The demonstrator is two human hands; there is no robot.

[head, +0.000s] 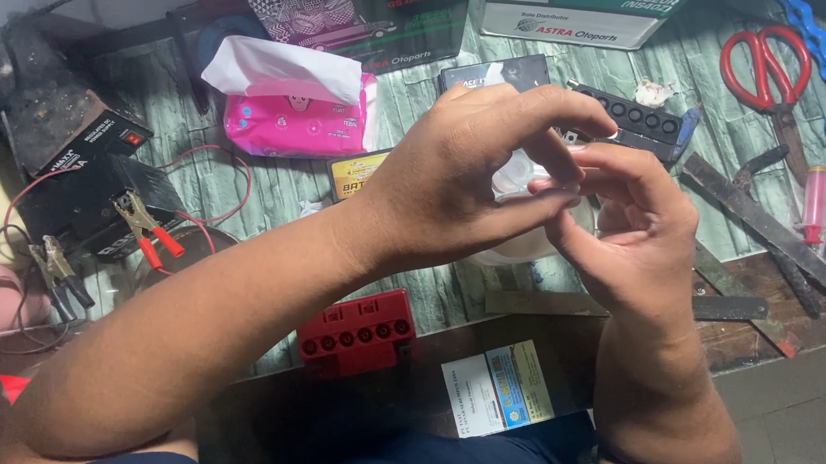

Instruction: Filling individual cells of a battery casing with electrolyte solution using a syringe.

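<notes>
Fingers (544, 125) of left hand (454, 182) curled and meeting fingertips of right hand (637, 241) at scene centre, above the bench; a small pale object (520, 176), apparently white and translucent, pinched between the 2 hands, mostly hidden, kind not discernible. Which hand actually bears the grip: cannot tell. Both hands partly closed, no finger fully extended.

Below and behind the hands, a pale round container (517, 253), largely covered. Near, at left of centre, a red cell-cap strip (357, 332) with a row of round holes; just right of it, a printed card (499, 388) on the dark bench edge. Far left, a pink tissue pack (291, 110) with white tissue protruding. Left, 2 red-handled alligator clips (150, 230) on red wire, beside a black charger box (74, 149). Far right, red-handled scissors (771, 77), well apart from the hands; a black cap strip (635, 121) just beyond the fingers.
</notes>
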